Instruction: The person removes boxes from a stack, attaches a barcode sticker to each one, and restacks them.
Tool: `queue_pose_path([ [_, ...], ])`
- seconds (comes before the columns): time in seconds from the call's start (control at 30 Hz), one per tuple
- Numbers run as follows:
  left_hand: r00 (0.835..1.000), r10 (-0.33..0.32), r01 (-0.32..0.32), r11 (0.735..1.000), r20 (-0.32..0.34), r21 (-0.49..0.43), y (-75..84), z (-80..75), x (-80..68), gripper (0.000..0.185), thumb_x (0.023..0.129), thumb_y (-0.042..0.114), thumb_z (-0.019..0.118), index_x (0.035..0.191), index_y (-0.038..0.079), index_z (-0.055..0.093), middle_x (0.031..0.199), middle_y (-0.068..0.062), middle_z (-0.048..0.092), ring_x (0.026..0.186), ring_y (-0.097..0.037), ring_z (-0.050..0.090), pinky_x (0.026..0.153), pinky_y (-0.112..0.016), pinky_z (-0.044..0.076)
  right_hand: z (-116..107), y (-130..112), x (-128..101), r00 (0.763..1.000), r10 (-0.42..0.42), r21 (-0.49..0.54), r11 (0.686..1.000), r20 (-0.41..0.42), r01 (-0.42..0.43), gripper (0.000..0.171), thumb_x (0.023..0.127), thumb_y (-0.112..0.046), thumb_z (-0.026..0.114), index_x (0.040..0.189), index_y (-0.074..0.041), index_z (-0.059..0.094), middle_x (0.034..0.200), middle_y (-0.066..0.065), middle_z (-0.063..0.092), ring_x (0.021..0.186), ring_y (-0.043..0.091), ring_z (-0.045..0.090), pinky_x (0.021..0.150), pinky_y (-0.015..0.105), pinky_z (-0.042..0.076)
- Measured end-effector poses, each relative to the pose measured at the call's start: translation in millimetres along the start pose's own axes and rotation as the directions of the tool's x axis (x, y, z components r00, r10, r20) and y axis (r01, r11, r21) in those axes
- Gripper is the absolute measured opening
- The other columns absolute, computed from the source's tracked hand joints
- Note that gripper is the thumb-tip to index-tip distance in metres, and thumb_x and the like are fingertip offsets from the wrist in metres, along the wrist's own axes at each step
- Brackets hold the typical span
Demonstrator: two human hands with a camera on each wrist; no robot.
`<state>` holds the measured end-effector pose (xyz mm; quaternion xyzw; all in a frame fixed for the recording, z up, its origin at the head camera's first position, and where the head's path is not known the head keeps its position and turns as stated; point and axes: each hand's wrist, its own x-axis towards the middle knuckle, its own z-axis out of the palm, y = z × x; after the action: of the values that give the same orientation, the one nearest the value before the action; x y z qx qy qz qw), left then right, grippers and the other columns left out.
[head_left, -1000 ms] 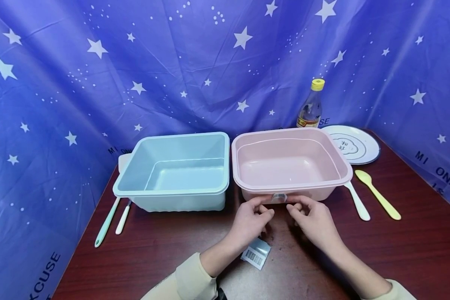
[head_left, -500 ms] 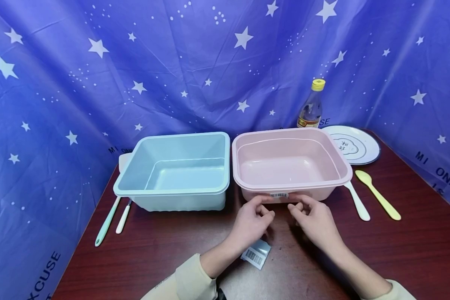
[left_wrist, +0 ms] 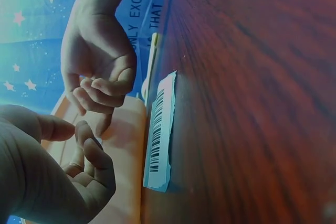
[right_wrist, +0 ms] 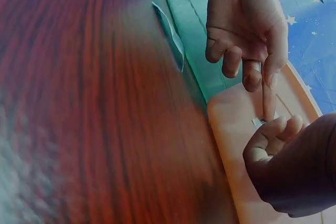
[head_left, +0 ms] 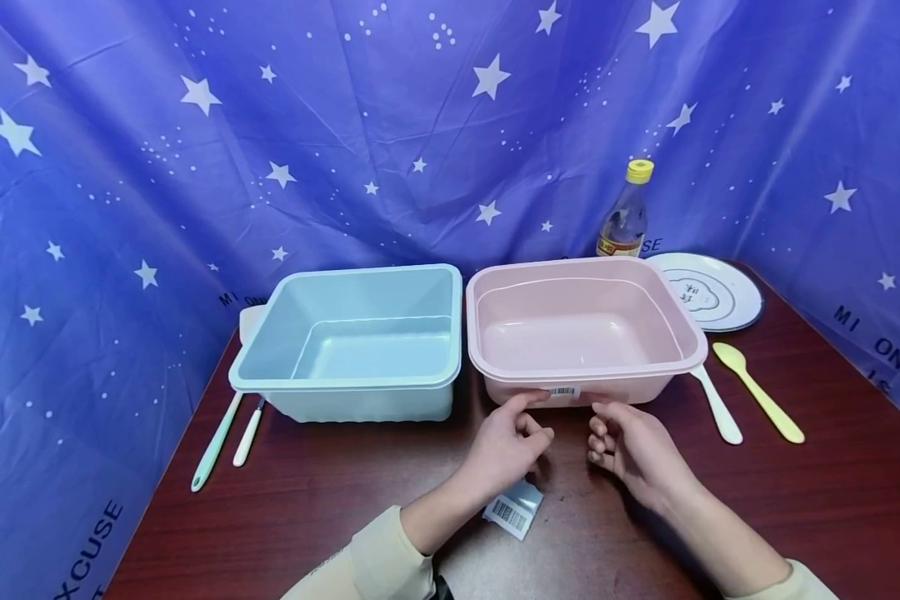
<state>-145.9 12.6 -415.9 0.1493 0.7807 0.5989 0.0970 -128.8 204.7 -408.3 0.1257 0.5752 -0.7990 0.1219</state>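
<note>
A small white barcode sticker (head_left: 565,392) lies flat on the front wall of the pink plastic basin (head_left: 630,389). My left hand (head_left: 504,442) has its index finger stretched out to the sticker's left end, the other fingers loosely bent. My right hand (head_left: 640,454) is just right of the sticker, fingers loosely curled with nothing in them, index fingertip close to the basin wall. In the right wrist view, the sticker (right_wrist: 257,123) is partly covered by the hands. A torn piece of label paper (head_left: 515,510) printed with a barcode lies on the table beside my left wrist.
A light blue basin (head_left: 360,402) stands left of the pink one, with a green-handled utensil (head_left: 217,442) and a white handle (head_left: 248,437) beside it. At right are a white-handled utensil (head_left: 718,408), yellow spoon (head_left: 757,392), plate (head_left: 727,292) and yellow-capped bottle (head_left: 624,217).
My right index finger has come off the sticker, and that hand has shifted slightly right and down, turning palm inward. The sticker, curved before, now lies flat. My left hand has hardly moved.
</note>
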Motion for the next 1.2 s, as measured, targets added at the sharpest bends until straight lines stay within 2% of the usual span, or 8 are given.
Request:
queue_pose_path([
  [0.13, 1.0, 0.0, 0.0, 1.0, 0.007, 0.008, 0.2, -1.1, -0.2, 0.041, 0.09, 0.004, 0.067, 0.132, 0.007, 0.063, 0.068, 0.005, 0.062, 0.051, -0.024, 0.062, 0.05, -0.023, 0.049, 1.2, 1.1, -0.2, 0.999, -0.022, -0.064, 0.998, -0.024, 0.02, 0.009, 0.106, -0.016, 0.047, 0.105, -0.007, 0.05, 0.072, -0.002, 0.046, 0.06, 0.01, 0.047, 0.058, 0.025, 0.047],
  [0.27, 1.0, 0.006, -0.006, 1.0, 0.002, 0.022, 1.7, -4.2, -1.0, 0.037, 0.091, 0.005, 0.067, 0.128, 0.008, 0.065, 0.069, 0.004, 0.063, 0.052, -0.02, 0.062, 0.05, -0.023, 0.049, 4.3, 2.7, 0.5, 0.997, -0.075, -0.153, 0.985, 0.01, 0.075, 0.022, 0.105, -0.013, 0.051, 0.123, -0.002, 0.054, 0.075, -0.001, 0.051, 0.062, 0.007, 0.05, 0.056, 0.022, 0.047],
  [0.43, 1.0, -0.005, 0.005, 0.999, 0.01, 0.032, 2.0, -7.0, -2.4, 0.034, 0.091, 0.005, 0.068, 0.125, 0.01, 0.066, 0.068, 0.005, 0.061, 0.05, -0.011, 0.057, 0.05, -0.022, 0.047, 6.1, 3.8, 1.1, 0.997, -0.073, -0.188, 0.979, 0.024, 0.076, 0.037, 0.105, -0.012, 0.049, 0.139, 0.002, 0.045, 0.076, -0.001, 0.053, 0.061, 0.006, 0.049, 0.056, 0.021, 0.047],
  [0.6, 0.998, 0.003, -0.004, 1.0, 0.055, 0.017, 1.4, -12.5, -4.6, 0.028, 0.092, 0.004, 0.067, 0.12, 0.003, 0.066, 0.07, 0.001, 0.063, 0.053, -0.02, 0.061, 0.05, -0.023, 0.049, 6.9, 5.7, 0.7, 0.997, -0.06, -0.256, 0.964, 0.045, 0.069, 0.035, 0.103, -0.012, 0.05, 0.134, 0.006, 0.051, 0.076, 0.001, 0.054, 0.058, 0.007, 0.049, 0.055, 0.023, 0.046],
  [0.73, 0.998, 0.001, -0.004, 0.999, 0.067, 0.043, 0.2, -21.8, -7.5, 0.024, 0.091, 0.004, 0.068, 0.115, 0.001, 0.067, 0.072, -0.005, 0.065, 0.057, -0.03, 0.064, 0.051, -0.022, 0.046, 8.2, 8.6, 0.2, 0.994, -0.045, -0.311, 0.948, 0.101, 0.075, 0.03, 0.104, -0.014, 0.052, 0.126, 0.006, 0.055, 0.076, 0.002, 0.055, 0.058, 0.009, 0.05, 0.054, 0.024, 0.047],
  [0.83, 0.997, -0.023, 0.019, 0.998, 0.077, 0.057, -1.9, -30.6, -11.5, 0.024, 0.09, 0.005, 0.068, 0.114, 0.001, 0.067, 0.073, -0.004, 0.065, 0.055, -0.024, 0.062, 0.051, -0.022, 0.044, 11.1, 11.9, -0.1, 0.986, -0.043, -0.373, 0.922, 0.163, 0.101, 0.031, 0.103, -0.013, 0.053, 0.125, 0.008, 0.055, 0.076, 0.004, 0.057, 0.058, 0.011, 0.053, 0.054, 0.026, 0.049],
  [1.0, 0.991, -0.069, 0.063, 0.997, 0.113, 0.053, -7.0, -44.4, -18.7, 0.024, 0.09, 0.004, 0.068, 0.113, 0.0, 0.067, 0.074, 0.0, 0.063, 0.056, -0.015, 0.056, 0.05, -0.023, 0.044, 16.7, 18.5, -2.7, 0.958, -0.017, -0.451, 0.88, 0.287, 0.151, 0.032, 0.1, -0.011, 0.056, 0.123, 0.01, 0.055, 0.077, 0.008, 0.061, 0.062, 0.017, 0.06, 0.056, 0.033, 0.054],
  [1.2, 0.982, -0.1, 0.088, 0.993, 0.161, 0.077, -14.1, -57.5, -27.3, 0.022, 0.09, 0.004, 0.068, 0.112, 0.001, 0.067, 0.078, -0.009, 0.067, 0.059, -0.019, 0.059, 0.052, -0.029, 0.049, 23.3, 20.5, -6.9, 0.948, 0.026, -0.474, 0.87, 0.316, 0.134, 0.029, 0.099, -0.011, 0.056, 0.12, 0.009, 0.056, 0.078, 0.01, 0.064, 0.068, 0.024, 0.067, 0.062, 0.039, 0.058],
])
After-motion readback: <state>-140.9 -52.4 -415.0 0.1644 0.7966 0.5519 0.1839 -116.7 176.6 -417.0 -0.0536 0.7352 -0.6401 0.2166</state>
